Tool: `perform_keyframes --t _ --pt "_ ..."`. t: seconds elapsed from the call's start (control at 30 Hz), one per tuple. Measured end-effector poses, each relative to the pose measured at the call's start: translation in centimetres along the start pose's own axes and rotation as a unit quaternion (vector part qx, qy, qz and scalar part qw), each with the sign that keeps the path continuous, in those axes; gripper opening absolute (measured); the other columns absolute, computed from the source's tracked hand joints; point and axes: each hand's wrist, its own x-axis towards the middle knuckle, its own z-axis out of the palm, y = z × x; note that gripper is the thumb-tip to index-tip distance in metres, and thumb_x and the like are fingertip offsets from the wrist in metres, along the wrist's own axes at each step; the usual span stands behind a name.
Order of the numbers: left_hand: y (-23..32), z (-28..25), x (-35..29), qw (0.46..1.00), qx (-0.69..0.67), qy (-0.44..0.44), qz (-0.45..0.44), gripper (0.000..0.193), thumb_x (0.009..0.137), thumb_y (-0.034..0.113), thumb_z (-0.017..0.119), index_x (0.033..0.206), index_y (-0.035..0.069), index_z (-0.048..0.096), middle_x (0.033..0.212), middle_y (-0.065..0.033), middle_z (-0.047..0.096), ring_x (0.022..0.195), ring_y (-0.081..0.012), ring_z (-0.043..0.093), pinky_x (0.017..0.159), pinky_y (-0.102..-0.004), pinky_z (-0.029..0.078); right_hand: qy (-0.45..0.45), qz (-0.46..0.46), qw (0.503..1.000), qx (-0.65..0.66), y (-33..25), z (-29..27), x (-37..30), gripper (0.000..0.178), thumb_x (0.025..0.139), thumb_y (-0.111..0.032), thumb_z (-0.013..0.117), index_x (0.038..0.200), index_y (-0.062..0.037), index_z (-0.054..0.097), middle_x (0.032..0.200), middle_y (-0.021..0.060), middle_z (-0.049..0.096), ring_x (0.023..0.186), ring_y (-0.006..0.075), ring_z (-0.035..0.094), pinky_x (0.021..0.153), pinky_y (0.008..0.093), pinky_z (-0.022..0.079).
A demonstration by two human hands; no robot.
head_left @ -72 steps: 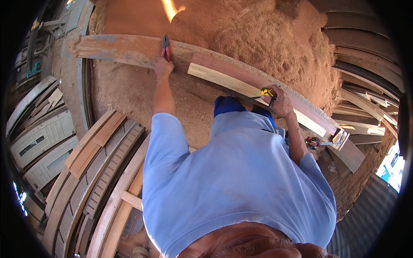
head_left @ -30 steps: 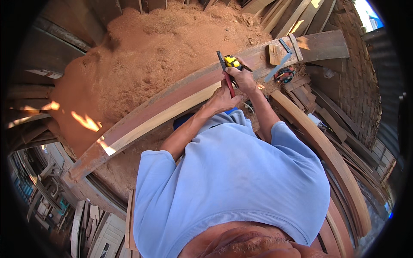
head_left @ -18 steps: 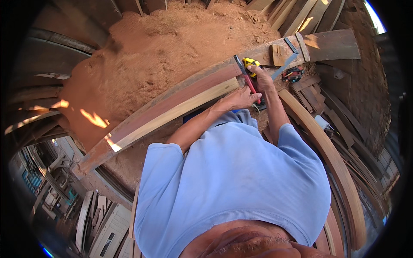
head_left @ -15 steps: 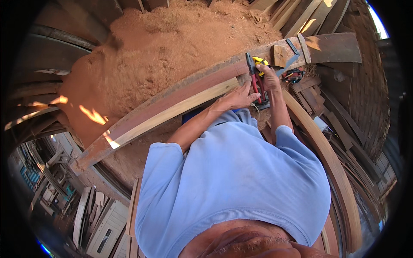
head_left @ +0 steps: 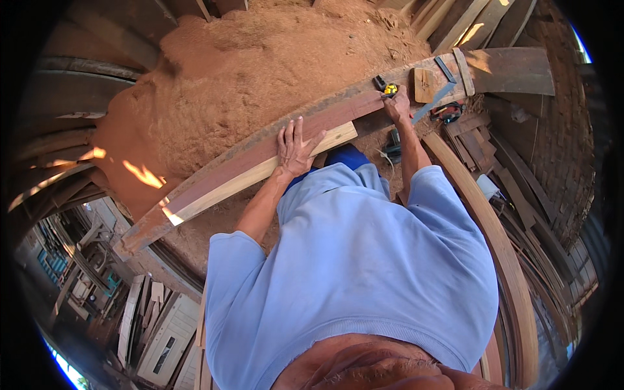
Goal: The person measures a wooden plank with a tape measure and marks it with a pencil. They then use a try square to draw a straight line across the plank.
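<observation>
My left hand (head_left: pixel 297 146) lies flat with fingers spread on a reddish-brown board (head_left: pixel 250 151). A paler strip of wood (head_left: pixel 247 179) runs along the board's near edge. At the board's right end my right hand (head_left: pixel 398 106) is closed, with a yellow and black tape measure (head_left: pixel 390 89) at its fingertips. A black tool head (head_left: pixel 379 82) shows just beyond it, and a bit of red shows by the wrist; my hand hides what lies between them. Both boards rest along a long, curved timber (head_left: pixel 133 237).
Right of my right hand are a small wood block (head_left: pixel 424 85), a dark metal square (head_left: pixel 444 69) and a red and black tool (head_left: pixel 448 112). A dark power tool (head_left: pixel 392 148) sits below. Sawdust (head_left: pixel 240 71) lies beyond the timber; a curved plank (head_left: pixel 494 247) runs at my right.
My left hand has moved left from the red-handled tools onto the board. My right hand has shifted slightly up, and the red handles have swung round, now mostly hidden under it.
</observation>
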Motion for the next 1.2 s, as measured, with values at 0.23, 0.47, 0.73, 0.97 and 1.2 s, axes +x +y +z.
perform_keyframes --t 0.23,0.47,0.73,0.97,1.2 --pt "0.3 -0.5 0.4 1.0 -0.001 0.025 0.015 0.096 0.072 0.022 0.085 0.153 0.046 0.04 0.158 -0.0335 0.025 0.141 -0.0521 0.031 0.112 -0.0642 0.025 -0.01 -0.099 0.995 -0.006 1.4 -1.5 -1.1 0.072 0.081 -0.033 0.082 0.136 0.0016 0.05 0.118 0.0321 0.064 0.112 0.0462 0.059 0.097 0.0502 0.047" --pt "0.7 -0.9 0.4 1.0 0.012 0.023 0.008 0.097 0.071 0.023 0.085 0.153 0.046 0.039 0.158 -0.0322 0.026 0.141 -0.0508 0.031 0.112 -0.0632 0.025 0.113 0.055 0.991 0.041 3.3 -6.3 -1.5 0.051 0.091 -0.031 0.072 0.132 -0.0026 0.06 0.122 0.0235 0.069 0.115 0.036 0.067 0.098 0.0422 0.052" --pt "0.2 -0.8 0.8 1.0 0.005 0.013 0.012 0.094 0.066 0.026 0.089 0.147 0.04 0.045 0.157 -0.0312 0.029 0.14 -0.0486 0.033 0.111 -0.061 0.027 0.073 0.323 0.935 0.131 20.5 -2.2 3.8 0.051 0.088 -0.036 0.074 0.107 0.0102 0.067 0.115 0.0316 0.068 0.103 0.0429 0.067 0.09 0.0485 0.051" --pt "0.2 0.0 0.0 0.999 0.032 0.026 0.005 0.095 0.066 0.029 0.089 0.148 0.038 0.042 0.158 -0.0297 0.027 0.142 -0.0465 0.03 0.112 -0.0605 0.026 -0.029 0.263 0.931 0.25 19.2 -0.8 4.2 0.033 0.091 -0.035 0.072 0.089 -0.0029 0.063 0.08 0.0081 0.061 0.065 0.0193 0.058 0.049 0.0361 0.04" --pt "0.1 0.2 0.2 0.999 0.027 0.022 0.007 0.093 0.068 0.031 0.088 0.148 0.035 0.041 0.162 -0.0276 0.022 0.146 -0.0451 0.027 0.114 -0.0602 0.025 0.074 0.263 0.894 0.354 22.8 -4.2 3.0 0.013 0.092 -0.017 0.068 0.09 -0.0042 0.064 0.08 0.005 0.062 0.065 0.0177 0.06 0.051 0.035 0.045"
